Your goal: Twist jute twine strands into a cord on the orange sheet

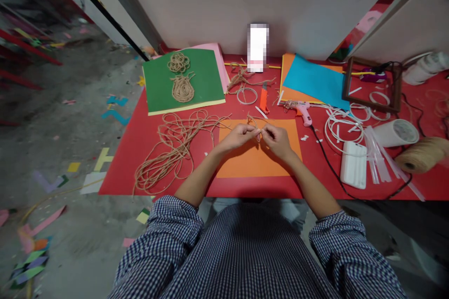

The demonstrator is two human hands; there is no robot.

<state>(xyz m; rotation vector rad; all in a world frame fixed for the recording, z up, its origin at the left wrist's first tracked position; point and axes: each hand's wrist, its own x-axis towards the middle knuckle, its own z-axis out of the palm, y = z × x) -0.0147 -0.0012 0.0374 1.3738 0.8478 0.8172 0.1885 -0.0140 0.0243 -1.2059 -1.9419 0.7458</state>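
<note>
Over an orange sheet (245, 163) on the red table, my left hand (242, 135) and my right hand (277, 140) meet fingertip to fingertip. Both are closed in a pinch on a small piece of jute twine (251, 120), whose loose ends stick up beyond the fingers. How the twine is looped between the fingertips is too small to tell. A loose tangle of jute twine (171, 145) lies left of my left hand, with strands reaching the sheet's edge. Beyond my right hand rests a pink glue gun (304, 113), its nozzle pointing left.
Coiled twine pieces (183, 88) lie on green sheets (206, 74) at the back left. An orange cutter (264, 100) and a white ring (247, 96) are behind my hands. To the right are a blue sheet (312, 79), wooden frame (395, 88), white case (353, 166) and twine spool (423, 155).
</note>
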